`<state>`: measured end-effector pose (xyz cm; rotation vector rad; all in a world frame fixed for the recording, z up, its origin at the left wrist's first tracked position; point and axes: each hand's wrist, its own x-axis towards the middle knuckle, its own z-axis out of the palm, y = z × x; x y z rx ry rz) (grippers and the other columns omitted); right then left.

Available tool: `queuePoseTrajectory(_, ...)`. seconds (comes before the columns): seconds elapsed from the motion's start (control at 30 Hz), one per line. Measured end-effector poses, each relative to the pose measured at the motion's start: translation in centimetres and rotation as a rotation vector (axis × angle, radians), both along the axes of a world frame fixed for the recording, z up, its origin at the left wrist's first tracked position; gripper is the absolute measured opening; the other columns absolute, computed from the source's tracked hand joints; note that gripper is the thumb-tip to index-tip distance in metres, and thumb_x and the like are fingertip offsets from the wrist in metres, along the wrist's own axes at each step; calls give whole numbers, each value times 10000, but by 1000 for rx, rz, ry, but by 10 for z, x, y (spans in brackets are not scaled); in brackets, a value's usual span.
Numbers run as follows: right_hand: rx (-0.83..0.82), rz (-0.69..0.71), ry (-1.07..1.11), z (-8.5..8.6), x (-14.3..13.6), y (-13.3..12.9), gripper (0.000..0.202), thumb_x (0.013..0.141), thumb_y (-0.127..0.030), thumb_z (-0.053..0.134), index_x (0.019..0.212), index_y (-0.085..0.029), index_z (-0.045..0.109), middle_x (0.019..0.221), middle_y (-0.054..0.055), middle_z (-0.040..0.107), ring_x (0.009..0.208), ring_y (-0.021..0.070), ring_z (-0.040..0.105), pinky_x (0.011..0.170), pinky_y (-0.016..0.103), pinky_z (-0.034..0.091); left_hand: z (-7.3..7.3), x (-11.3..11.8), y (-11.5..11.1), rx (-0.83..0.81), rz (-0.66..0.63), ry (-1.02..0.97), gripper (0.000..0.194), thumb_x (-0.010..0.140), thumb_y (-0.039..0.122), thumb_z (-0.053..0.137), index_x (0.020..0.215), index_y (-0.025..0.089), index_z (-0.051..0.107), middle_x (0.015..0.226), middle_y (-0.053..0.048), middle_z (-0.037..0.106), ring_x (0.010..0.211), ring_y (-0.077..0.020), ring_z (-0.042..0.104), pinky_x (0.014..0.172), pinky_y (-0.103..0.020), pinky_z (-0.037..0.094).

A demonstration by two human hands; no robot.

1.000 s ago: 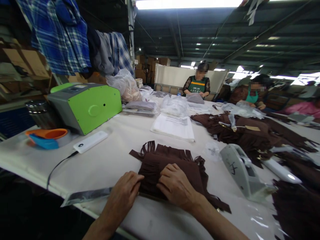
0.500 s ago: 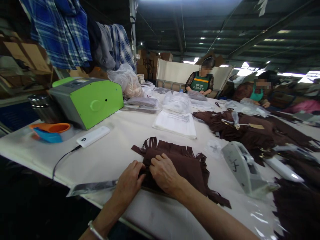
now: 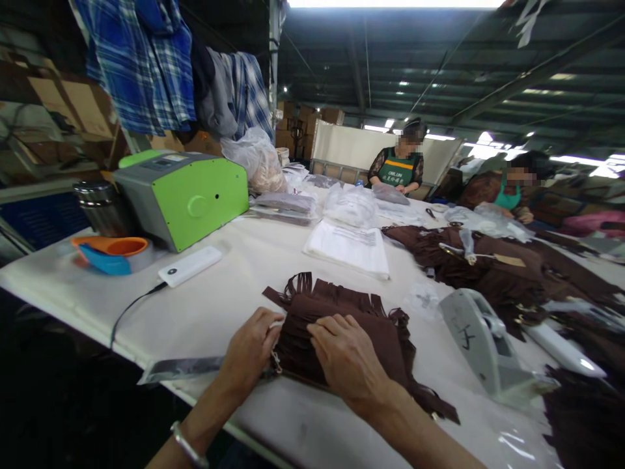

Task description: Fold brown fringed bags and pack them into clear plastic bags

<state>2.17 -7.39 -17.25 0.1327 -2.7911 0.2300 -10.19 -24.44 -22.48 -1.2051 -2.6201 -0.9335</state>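
A dark brown fringed bag (image 3: 359,339) lies flat on the table in front of me, its fringes spread at the top and right side. My left hand (image 3: 254,342) is closed at the bag's left edge, thumb and fingers pinched together there. A bit of thin chain (image 3: 277,360) hangs just below those fingertips. My right hand (image 3: 349,355) rests on top of the bag, with its fingers stretched out and slightly bent over the fringe. Beside my left wrist, a dark strip in clear plastic (image 3: 183,369) lies along the table's front edge.
On the left stand a green and grey machine (image 3: 205,198), a steel flask (image 3: 100,208), an orange tape holder (image 3: 114,246) and a white power bank (image 3: 190,266). A grey tape dispenser (image 3: 481,345) and more brown bags (image 3: 493,260) lie right. White sheets (image 3: 347,247) lie behind; two people work beyond.
My right hand has slid slightly right and down over the bag, its fingers straighter now. My left hand stays at the left edge, where a bit of chain now shows. The view has shifted slightly.
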Motion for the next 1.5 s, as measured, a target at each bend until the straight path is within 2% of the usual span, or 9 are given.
queuePoseTrajectory(0.17,-63,90,-25,-17,-18,-15,693,945,-511,481,1478,-94,328,1560,134,288,1443,287,232,1191,479,160,6,-57,21,-264,123,152,472,877,28,357,1317,145,483,1361,-138,506,1263,-255,451,1041,-403,396)
queuePoseTrajectory(0.3,-136,79,-244,-39,-24,-7,861,889,-694,409,1478,-72,331,1555,162,264,1458,287,200,1210,481,116,9,-73,33,-354,51,132,414,836,-19,352,1107,164,604,1123,-113,632,1061,-243,562,915,-370,450)
queuePoseTrajectory(0.57,-283,26,-319,-33,-19,6,822,888,-635,488,1472,-74,346,1549,169,264,1462,285,182,1213,475,29,20,-86,21,-394,39,46,221,803,44,443,901,184,584,944,-85,635,935,-240,573,839,-354,435)
queuePoseTrajectory(0.7,-684,-54,-204,-32,-19,21,695,939,-580,414,1453,-113,400,1522,120,363,1433,244,284,1210,437,142,36,-68,41,-331,26,-39,139,802,113,473,869,203,555,879,-39,636,834,-193,598,749,-297,453)
queuePoseTrajectory(0.87,-1102,-364,66,-30,-14,51,651,926,-602,389,1359,-137,532,1423,113,514,1353,253,428,1176,431,266,56,1,69,-226,-217,-76,127,815,190,558,930,232,595,981,-14,666,911,-182,616,814,-276,462)
queuePoseTrajectory(0.97,-1030,-362,91,-34,-8,62,585,919,-570,441,1317,-164,574,1380,107,558,1319,275,469,1160,483,295,64,11,59,-6,-308,-245,194,874,276,528,1050,255,607,1014,-7,688,892,-168,642,788,-261,496)
queuePoseTrajectory(1.07,-859,-333,80,-44,-2,64,528,946,-507,429,1344,-182,548,1396,99,543,1324,274,466,1146,514,323,61,-18,38,194,-43,-380,286,919,363,398,1037,223,618,925,-27,708,823,-181,665,716,-284,525)
queuePoseTrajectory(1.3,-438,-220,86,-69,3,58,464,964,-366,467,1352,-118,528,1399,137,533,1344,268,442,1162,541,292,22,-66,44,-19,145,-278,317,864,413,458,973,178,640,1003,-85,694,833,-205,643,786,-331,496)
queuePoseTrajectory(1.5,-442,-216,113,-33,-26,53,329,927,-221,507,1234,-171,615,1238,98,651,1171,231,582,1042,412,459,16,-67,74,-109,147,-209,108,809,276,550,761,213,624,771,-29,679,733,-198,623,688,-295,426)
